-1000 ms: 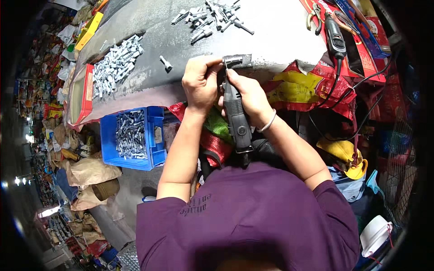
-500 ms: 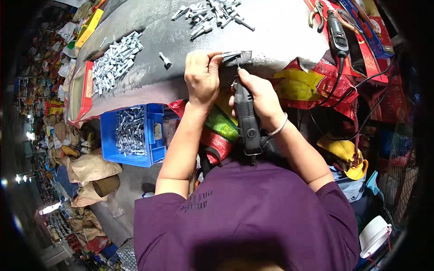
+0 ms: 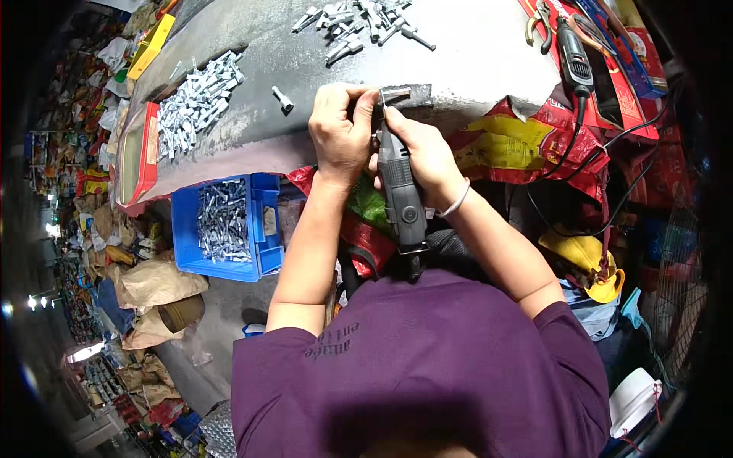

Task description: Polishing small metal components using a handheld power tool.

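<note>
My left hand (image 3: 340,136) pinches a small metal bolt-like piece (image 3: 395,95) between thumb and forefinger, over the near edge of the workbench. A dark flat strip (image 3: 419,94) lies beneath the piece at the edge. In my right hand (image 3: 429,156) is a black rotary tool (image 3: 400,187), gripped near its nose, with the body hanging toward me. Its thin tip points away from me and sits close by my left fingertips; whether it touches the piece I cannot tell. To the left of my left hand lies a single similar metal piece (image 3: 282,100).
Heaps of metal pieces (image 3: 200,98) (image 3: 370,23) cover the bench's left and far side. Below the edge, a blue bin (image 3: 217,270) holds more. At right are another rotary tool (image 3: 576,62), pliers (image 3: 539,27) and a looping black cord (image 3: 578,126). A red-edged tray (image 3: 146,153) stands left.
My right hand has moved the rotary tool to the left, bringing its tip nearer my left fingertips. My left hand keeps its pinch almost in place. The view has shifted slightly.
</note>
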A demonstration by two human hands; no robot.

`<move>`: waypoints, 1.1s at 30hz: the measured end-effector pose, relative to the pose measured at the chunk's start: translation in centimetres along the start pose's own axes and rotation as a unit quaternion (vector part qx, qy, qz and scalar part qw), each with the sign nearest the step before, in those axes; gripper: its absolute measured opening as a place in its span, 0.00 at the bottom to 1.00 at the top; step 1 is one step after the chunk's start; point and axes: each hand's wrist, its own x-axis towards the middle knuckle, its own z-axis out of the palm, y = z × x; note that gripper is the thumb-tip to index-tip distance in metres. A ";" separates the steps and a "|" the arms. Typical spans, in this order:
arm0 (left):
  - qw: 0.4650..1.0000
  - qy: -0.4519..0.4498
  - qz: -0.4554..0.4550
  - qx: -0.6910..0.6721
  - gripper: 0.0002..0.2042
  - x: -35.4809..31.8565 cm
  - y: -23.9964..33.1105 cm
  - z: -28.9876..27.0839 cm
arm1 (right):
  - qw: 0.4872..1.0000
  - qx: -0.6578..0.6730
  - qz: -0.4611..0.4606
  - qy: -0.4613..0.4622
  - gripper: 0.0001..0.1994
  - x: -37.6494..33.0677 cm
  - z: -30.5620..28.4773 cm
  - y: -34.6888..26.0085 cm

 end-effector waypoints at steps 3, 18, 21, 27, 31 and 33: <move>1.000 -0.005 -0.003 0.006 0.02 0.0 -0.2 0.0 | 0.999 0.007 0.007 0.036 0.22 -0.2 0.0 -0.3; 0.941 0.251 -0.111 0.196 0.14 3.9 -5.2 -12.2 | 0.998 -0.043 -0.028 0.023 0.21 -1.8 -1.9 0.0; 0.947 0.064 -0.108 0.294 0.13 1.8 -3.1 -8.8 | 0.999 -0.035 -0.025 -0.008 0.21 -2.0 -1.8 0.8; 0.965 0.087 -0.072 0.235 0.07 1.5 -4.5 -6.3 | 0.998 -0.028 -0.046 0.021 0.21 -2.7 -1.3 0.8; 0.995 0.059 -0.085 -0.006 0.06 0.8 -1.2 -3.1 | 0.996 -0.024 -0.037 0.084 0.21 -3.0 -1.5 -0.2; 0.999 0.016 -0.034 -0.014 0.05 0.1 -0.1 -1.6 | 0.999 -0.029 -0.028 0.035 0.21 -2.6 -1.9 0.1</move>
